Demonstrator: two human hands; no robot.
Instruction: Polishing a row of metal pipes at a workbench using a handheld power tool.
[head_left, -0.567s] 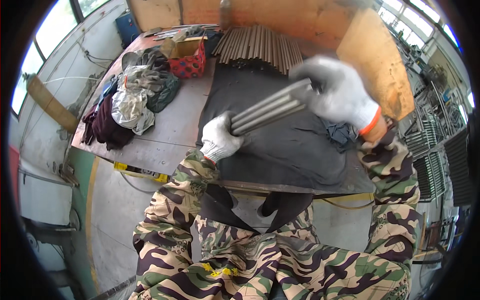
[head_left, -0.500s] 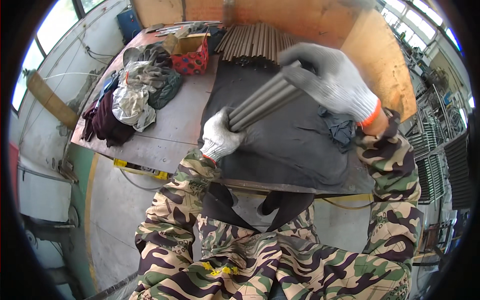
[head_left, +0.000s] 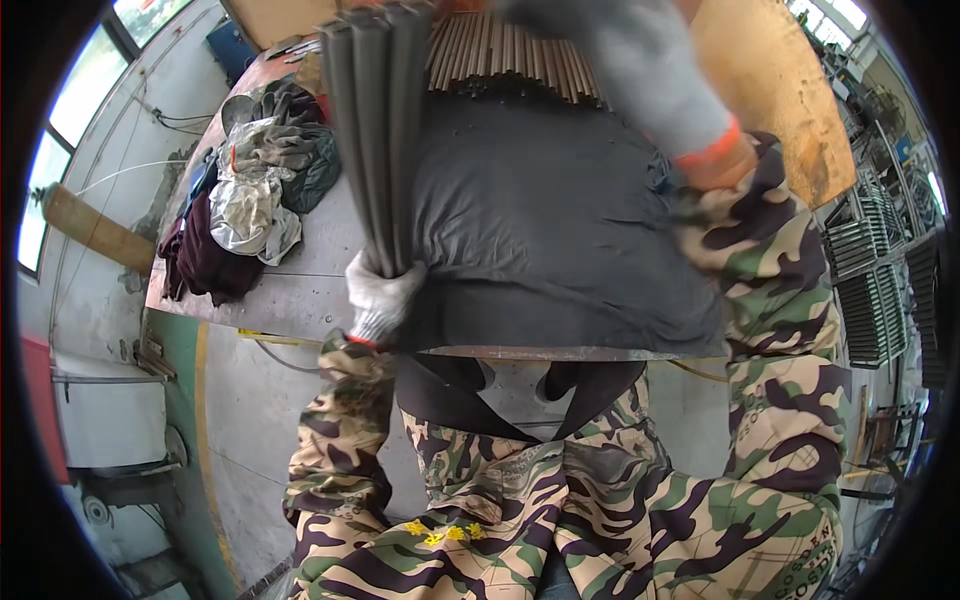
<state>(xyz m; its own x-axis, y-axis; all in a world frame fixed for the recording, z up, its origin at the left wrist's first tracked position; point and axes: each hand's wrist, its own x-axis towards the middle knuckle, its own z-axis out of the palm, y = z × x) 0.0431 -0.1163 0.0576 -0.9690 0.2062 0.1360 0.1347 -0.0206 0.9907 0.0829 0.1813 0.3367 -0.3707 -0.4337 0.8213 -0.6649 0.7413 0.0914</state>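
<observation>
My left hand [head_left: 382,295], in a white work glove, is closed round the lower end of a bundle of long grey metal tubes [head_left: 375,140]. The bundle stands nearly upright, fanning out slightly toward its top. At the far side of the table, my right hand [head_left: 640,70], in a grey-and-white glove with an orange cuff, reaches over a pile of brownish metal tubes [head_left: 500,55]. Motion smears that hand, and its fingers lie at the top of the picture, so their grip is unclear. A black cloth [head_left: 550,210] covers the table between my hands.
Rags and used gloves [head_left: 265,190] lie heaped on the table's left part. A wooden panel [head_left: 775,90] borders the far right. Metal racks [head_left: 870,290] stand beyond the table on the right, and a brown cylinder [head_left: 95,230] leans at the left wall.
The tube bundle has swung from slanting right to nearly upright, and my left hand has moved left and nearer. My right hand has left the bundle and moved out over the pile.
</observation>
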